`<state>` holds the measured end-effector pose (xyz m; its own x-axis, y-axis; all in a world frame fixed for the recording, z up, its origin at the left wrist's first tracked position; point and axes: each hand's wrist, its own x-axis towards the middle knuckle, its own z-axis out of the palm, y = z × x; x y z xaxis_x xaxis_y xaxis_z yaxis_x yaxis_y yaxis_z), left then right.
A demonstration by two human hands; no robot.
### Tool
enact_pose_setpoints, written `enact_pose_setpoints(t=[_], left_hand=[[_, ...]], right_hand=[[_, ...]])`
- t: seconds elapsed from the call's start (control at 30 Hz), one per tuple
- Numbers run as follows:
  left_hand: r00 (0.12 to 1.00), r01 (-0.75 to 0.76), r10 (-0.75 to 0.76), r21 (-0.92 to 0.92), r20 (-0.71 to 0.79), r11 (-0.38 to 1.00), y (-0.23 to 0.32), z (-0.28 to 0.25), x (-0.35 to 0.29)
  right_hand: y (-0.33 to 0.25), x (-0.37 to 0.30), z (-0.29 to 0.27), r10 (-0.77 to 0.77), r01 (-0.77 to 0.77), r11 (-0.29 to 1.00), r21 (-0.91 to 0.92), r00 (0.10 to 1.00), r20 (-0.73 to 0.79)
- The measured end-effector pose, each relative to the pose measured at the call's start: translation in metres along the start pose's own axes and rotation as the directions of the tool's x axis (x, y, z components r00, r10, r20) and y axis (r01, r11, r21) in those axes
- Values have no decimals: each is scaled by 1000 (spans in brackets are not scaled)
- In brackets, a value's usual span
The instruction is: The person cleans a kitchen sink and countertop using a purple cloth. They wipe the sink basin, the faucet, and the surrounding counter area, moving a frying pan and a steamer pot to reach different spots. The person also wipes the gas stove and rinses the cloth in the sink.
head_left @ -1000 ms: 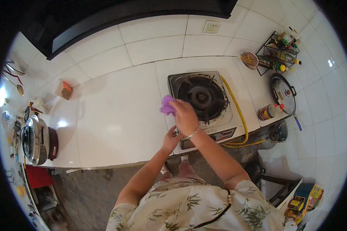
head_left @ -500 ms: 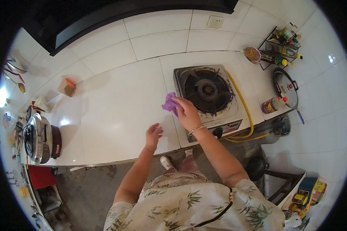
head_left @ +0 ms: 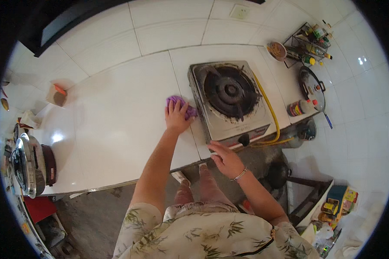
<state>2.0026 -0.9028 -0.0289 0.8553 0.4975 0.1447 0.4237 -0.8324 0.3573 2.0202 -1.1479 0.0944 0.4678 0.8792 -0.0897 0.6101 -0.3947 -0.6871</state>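
Observation:
My left hand (head_left: 177,119) presses down on a bunched purple cloth (head_left: 190,111) on the white countertop, just left of the gas stove. Its fingers curve over the cloth, which bulges out at both sides. My right hand (head_left: 227,160) is at the front left corner of the stove, holding nothing, with fingers stretched apart; the fingertips are at the corner, and whether they touch it I cannot tell. The single-burner gas stove (head_left: 263,124) has a black grate (head_left: 231,89) and a black knob (head_left: 243,139). Soiling shows around the burner.
A yellow hose (head_left: 269,108) runs along the stove's right side. Beyond stand a bowl (head_left: 275,51), a bottle rack (head_left: 307,43), a sauce bottle (head_left: 296,108) and a lidded pan (head_left: 312,88). On the left are an electric cooker (head_left: 49,164) and a small box (head_left: 56,96).
The purple cloth has passed from my right hand to my left and now lies on the counter left of the stove. My right hand has drawn back to the stove's front corner.

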Motion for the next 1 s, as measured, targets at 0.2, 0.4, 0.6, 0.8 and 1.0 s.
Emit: enact_pose_setpoints(t=[0.2,0.4,0.6,0.8,1.0], left_hand=[[979,-193,203,-190,31,963,32,22,-79],[960,-257,281,-427,-7,867,105,24,-204],[962,-248,178,-388,-208,888,57,-5,-186],[856,231,-253,-105,-451,967,-73,-50,-84],[840,519,-480,121,-252,846,-90,-37,-32]], right_hand=[[25,-65,14,26,-21,995,100,999,-44],[24,-71,12,-66,85,982,167,991,-118],[19,-88,2,-178,245,943,225,943,-280],[57,-156,-1,-13,26,991,129,995,-103],[74,-201,-3,58,-52,994,96,996,-64]])
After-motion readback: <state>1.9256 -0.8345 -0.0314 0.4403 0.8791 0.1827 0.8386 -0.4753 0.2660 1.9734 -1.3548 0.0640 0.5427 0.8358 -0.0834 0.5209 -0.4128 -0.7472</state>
